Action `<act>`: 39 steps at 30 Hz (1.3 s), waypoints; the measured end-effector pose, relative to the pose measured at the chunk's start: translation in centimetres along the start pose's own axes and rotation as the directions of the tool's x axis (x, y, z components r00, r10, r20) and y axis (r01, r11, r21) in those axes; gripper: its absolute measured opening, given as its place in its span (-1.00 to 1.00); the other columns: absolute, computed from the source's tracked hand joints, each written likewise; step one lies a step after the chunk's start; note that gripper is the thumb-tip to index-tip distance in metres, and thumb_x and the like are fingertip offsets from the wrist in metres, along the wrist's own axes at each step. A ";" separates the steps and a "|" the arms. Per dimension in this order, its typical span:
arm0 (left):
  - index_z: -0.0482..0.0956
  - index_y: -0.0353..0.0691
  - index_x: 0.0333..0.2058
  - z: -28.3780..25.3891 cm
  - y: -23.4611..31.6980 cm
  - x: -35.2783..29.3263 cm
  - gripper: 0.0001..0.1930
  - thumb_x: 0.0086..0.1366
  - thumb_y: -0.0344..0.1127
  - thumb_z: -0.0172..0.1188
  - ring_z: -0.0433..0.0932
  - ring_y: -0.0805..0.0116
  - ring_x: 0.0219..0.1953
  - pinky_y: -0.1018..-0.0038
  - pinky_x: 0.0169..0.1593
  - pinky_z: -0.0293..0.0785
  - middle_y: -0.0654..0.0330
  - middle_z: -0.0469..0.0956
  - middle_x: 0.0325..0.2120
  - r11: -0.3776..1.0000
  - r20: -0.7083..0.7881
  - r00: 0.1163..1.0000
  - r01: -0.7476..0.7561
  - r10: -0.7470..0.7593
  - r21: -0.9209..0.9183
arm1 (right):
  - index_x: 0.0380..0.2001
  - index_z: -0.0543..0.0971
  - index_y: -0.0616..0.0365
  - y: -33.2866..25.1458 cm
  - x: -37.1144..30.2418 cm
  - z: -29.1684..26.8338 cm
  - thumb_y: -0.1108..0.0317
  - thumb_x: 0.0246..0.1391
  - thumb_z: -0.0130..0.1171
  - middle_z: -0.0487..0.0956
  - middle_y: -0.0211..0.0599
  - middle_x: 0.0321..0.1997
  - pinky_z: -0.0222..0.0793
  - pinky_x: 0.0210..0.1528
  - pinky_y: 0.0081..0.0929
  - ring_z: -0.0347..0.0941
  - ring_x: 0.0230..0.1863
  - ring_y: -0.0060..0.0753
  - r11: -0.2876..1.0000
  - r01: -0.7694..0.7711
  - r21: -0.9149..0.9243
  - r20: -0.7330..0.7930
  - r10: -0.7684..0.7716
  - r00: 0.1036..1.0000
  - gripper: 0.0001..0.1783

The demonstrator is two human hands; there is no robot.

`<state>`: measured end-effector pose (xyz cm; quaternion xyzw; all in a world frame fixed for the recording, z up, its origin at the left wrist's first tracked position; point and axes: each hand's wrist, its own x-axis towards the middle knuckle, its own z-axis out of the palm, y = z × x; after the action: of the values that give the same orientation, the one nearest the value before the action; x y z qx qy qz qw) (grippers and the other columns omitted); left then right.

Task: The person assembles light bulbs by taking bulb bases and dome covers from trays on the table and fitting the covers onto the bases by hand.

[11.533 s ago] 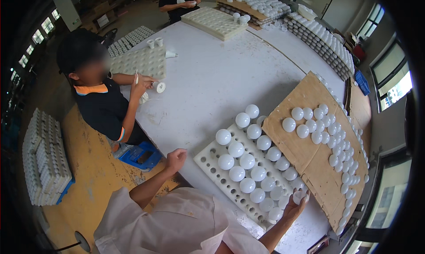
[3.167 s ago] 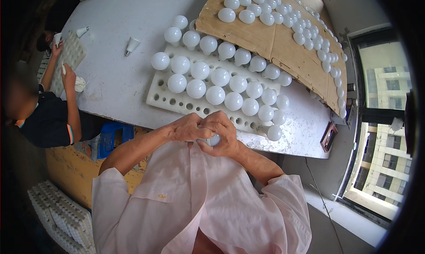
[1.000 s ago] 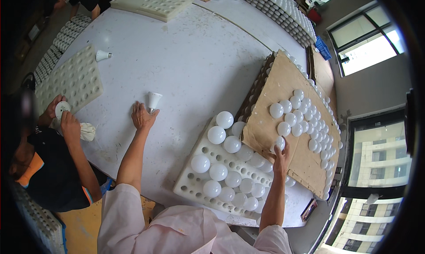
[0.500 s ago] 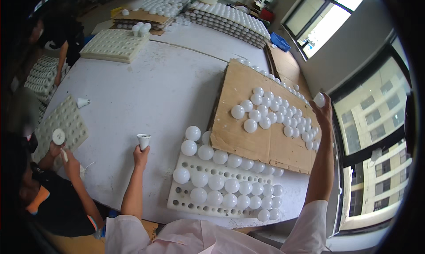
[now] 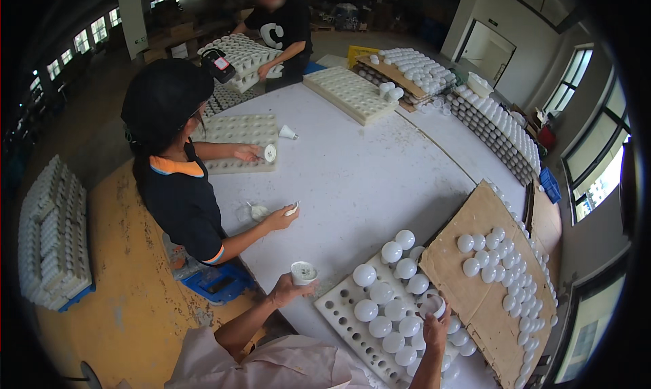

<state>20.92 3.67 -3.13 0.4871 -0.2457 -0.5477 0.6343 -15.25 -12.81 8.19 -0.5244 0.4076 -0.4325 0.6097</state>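
Note:
In my left hand (image 5: pixel 287 293) is a white cone-shaped bulb base (image 5: pixel 304 272), its wide round end turned upward. The fingers wrap round it near the table's front edge. My right hand (image 5: pixel 437 326) grips a white bulb cover (image 5: pixel 431 305), a hollow globe whose open side shows. That hand hovers above a white foam tray (image 5: pixel 343 312) with rows of holes, where several white globes (image 5: pixel 393 309) sit. Beside the tray lies a brown cardboard sheet (image 5: pixel 447 257) carrying more globes (image 5: pixel 503 257).
A co-worker (image 5: pixel 178 192) at the left holds a bulb base (image 5: pixel 270 153) over a foam tray (image 5: pixel 234 128). Another person (image 5: pixel 288 26) handles stacked trays (image 5: pixel 247 57) farther back. Stacks of globes (image 5: pixel 491 128) stand at the far right, near a blue basket (image 5: pixel 550 185). A blue stool (image 5: pixel 218 282) stands by the table.
My view has swung left. My right hand has brought the bulb cover back from the far right, over the cardboard, to the tray. My left hand still holds the bulb base.

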 end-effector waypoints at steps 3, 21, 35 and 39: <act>0.47 -0.37 -0.09 1.3 -0.5 -3.9 -0.61 0.11 -0.37 0.30 0.56 0.45 -0.40 0.56 -0.42 0.46 0.07 0.59 -0.21 1.000 0.021 1.000 0.016 -0.017 0.007 | 0.22 0.14 0.16 2.5 -4.9 -3.0 0.20 -0.26 0.36 0.42 -0.08 0.01 0.53 -0.23 -0.27 0.50 -0.13 -0.14 0.994 -0.005 0.110 -0.028 0.008 1.000 -0.05; 0.50 -0.36 -0.16 13.3 3.3 -6.7 -0.55 0.04 -0.24 0.42 0.56 0.50 -0.37 0.52 -0.27 0.51 0.16 0.61 -0.39 0.901 0.532 0.844 -0.274 0.058 0.337 | 0.04 0.26 0.15 1.2 -8.5 3.5 0.41 -0.37 0.43 0.41 -0.21 0.06 0.57 -0.27 -0.46 0.52 -0.05 -0.26 0.996 -0.033 0.078 0.313 0.007 0.950 -0.18; 0.53 -0.33 -0.08 14.9 6.1 -6.8 -0.43 -0.06 -0.20 0.47 0.53 0.44 -0.16 0.47 -0.04 0.44 0.16 0.60 -0.20 0.863 0.633 0.755 -0.196 -0.171 0.466 | 0.11 0.25 0.16 2.0 -10.3 4.1 0.28 -0.36 0.43 0.43 -0.20 0.04 0.42 0.00 -0.34 0.49 -0.05 -0.27 0.958 -0.062 0.281 0.363 -0.046 0.931 -0.11; 0.53 -0.38 -0.12 14.5 5.5 -6.9 -0.43 -0.09 -0.19 0.48 0.53 0.45 -0.31 0.47 -0.19 0.48 0.15 0.61 -0.30 0.833 0.598 0.760 -0.142 -0.254 0.534 | 0.11 0.26 0.14 1.9 -10.5 4.1 0.26 -0.36 0.43 0.42 -0.22 0.05 0.27 0.14 -0.34 0.37 0.09 -0.31 0.980 0.041 0.194 0.397 -0.117 0.910 -0.12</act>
<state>9.22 4.68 9.13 0.4358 -0.5802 -0.6067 0.3246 -14.21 -1.45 7.25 -0.5610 0.2093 -0.3737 0.7084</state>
